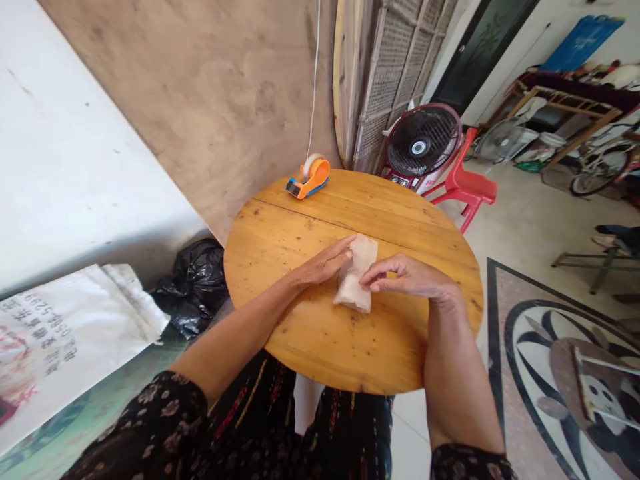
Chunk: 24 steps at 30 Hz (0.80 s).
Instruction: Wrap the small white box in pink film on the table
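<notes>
A small oblong bundle in whitish, translucent wrap that looks like bubble wrap [361, 267] lies on the round wooden table [310, 320]. What is inside it does not show. My left hand [327, 259] rests along the bundle's upper left side, its fingers stretched out and touching the wrap. From the right, my right hand [403, 275] bends its fingers down, thumb and forefinger close together in a pinch at the bundle's right edge. Farther back on the table stands an orange and blue tape dispenser [311, 177] with a roll of clear tape, apart from both hands.
Behind the table's right edge are a dark red fan [423, 143] and a red plastic chair [465, 180]. A black plastic bag [193, 287] and a printed white sack [75, 333] lie at the left. A wooden panel [215, 87] borders the table's far left side.
</notes>
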Tool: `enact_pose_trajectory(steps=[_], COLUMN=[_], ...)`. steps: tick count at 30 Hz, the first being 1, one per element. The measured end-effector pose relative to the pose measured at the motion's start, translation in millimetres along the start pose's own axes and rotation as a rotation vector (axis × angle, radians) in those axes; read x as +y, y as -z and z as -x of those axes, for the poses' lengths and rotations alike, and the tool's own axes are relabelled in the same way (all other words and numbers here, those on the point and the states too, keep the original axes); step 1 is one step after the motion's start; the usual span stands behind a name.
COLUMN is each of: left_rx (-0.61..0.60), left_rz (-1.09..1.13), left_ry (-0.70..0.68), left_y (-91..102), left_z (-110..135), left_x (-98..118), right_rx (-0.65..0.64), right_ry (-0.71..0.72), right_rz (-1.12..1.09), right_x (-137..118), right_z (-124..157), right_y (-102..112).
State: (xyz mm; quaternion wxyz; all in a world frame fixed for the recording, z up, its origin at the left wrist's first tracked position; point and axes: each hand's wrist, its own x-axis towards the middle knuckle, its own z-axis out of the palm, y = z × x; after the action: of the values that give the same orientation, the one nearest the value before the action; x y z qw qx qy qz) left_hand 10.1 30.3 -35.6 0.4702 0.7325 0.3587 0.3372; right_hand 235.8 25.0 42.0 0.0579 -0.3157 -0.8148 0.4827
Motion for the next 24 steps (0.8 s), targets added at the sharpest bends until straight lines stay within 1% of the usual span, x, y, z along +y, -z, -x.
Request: enact_pose_trajectory(steps=[1,3,7,10,13,15,17,20,24], left_rx=[-0.003,-0.003,-0.002,0.003,-0.013,-0.016,0.006,0.046,0.105], left_rz=[0.005,0.015,0.045,0.098,0.163,0.182,0.19,0.206,0.187], left_ry=[-0.004,-0.005,0.02,-0.023,-0.078,-0.08,-0.069,-0.046,-0.048], left_y=[-0.2,-0.5,-0.9,-1.0,-1.2,-1.2,-1.4,-1.8,-2.0], left_z=[-0.2,-0.2,0.4,-0.1,-1.6,-2.2,-2.3,-1.9,-1.5], left_x=[0.4,1.3,0.5,-4.0,-9.3,-11.1,-11.6,-10.7,-8.6], right_rx=[-0.005,0.034,0.241,0.348,0.412,0.45,0.464,0.427,0.401], right_ry=[0.003,0.002,0.006,-0.005,-0.054,-0.07,-0.063,-0.054,-0.101], right_rz=[-0.009,-0.054,-0.154,-0.105,-0.02,0.032,0.072,0.112,0.195], right_x=[0.3,2.7,9.5,10.4,7.5,5.6,4.8,5.4,9.0], right_z=[0.1,-0.3,-3.5,-9.0,-15.3,-18.3,-19.6,-19.6,-19.2], right_y=[-0.1,-0.2,-0.2,-2.5,-6.9,-9.5,-10.7,-10.6,-10.8])
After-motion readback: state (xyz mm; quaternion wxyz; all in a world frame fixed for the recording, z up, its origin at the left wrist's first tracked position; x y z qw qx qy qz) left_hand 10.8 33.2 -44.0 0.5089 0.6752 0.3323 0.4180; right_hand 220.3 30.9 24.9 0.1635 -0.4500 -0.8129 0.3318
